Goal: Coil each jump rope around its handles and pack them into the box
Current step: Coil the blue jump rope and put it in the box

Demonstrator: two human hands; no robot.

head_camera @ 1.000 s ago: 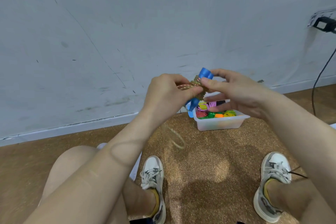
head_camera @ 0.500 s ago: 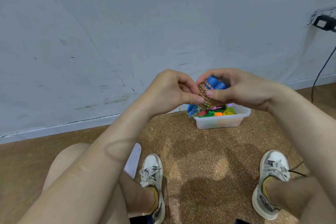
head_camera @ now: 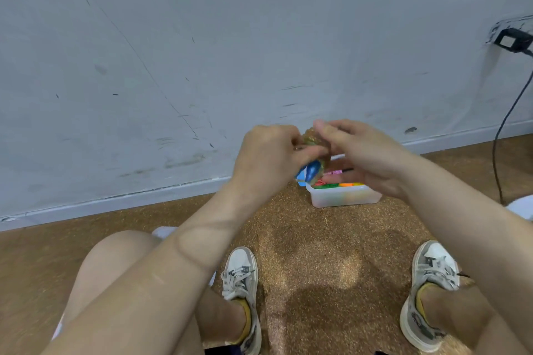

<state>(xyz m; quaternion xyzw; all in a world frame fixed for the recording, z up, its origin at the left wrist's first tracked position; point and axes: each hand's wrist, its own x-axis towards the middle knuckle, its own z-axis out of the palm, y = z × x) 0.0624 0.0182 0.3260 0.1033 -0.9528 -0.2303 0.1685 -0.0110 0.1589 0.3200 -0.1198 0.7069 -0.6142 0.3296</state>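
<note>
I hold a jump rope (head_camera: pixel 311 140) with blue handles and a gold-brown cord wound round them, raised in front of the wall. My left hand (head_camera: pixel 269 154) grips the bundle from the left, fingers curled round it, and the blue handle ends stick out below. My right hand (head_camera: pixel 362 153) pinches the top of the coil with thumb and forefinger; its other fingers spread lower down. Behind and below the hands, a translucent white box (head_camera: pixel 343 196) sits on the floor by the wall with several coiled ropes in pink, green, orange and red inside.
The floor is brown cork. My two sneakers (head_camera: pixel 242 291) (head_camera: pixel 429 291) rest on it, knees bent. A black cable (head_camera: pixel 503 135) hangs from a wall plug (head_camera: pixel 512 42) at the right. A white object (head_camera: pixel 520 206) lies at the far right edge.
The loose cord end that hung below the hands is now wound in. The bundle has tilted so its blue handle ends point down-left, and both hands rose slightly.
</note>
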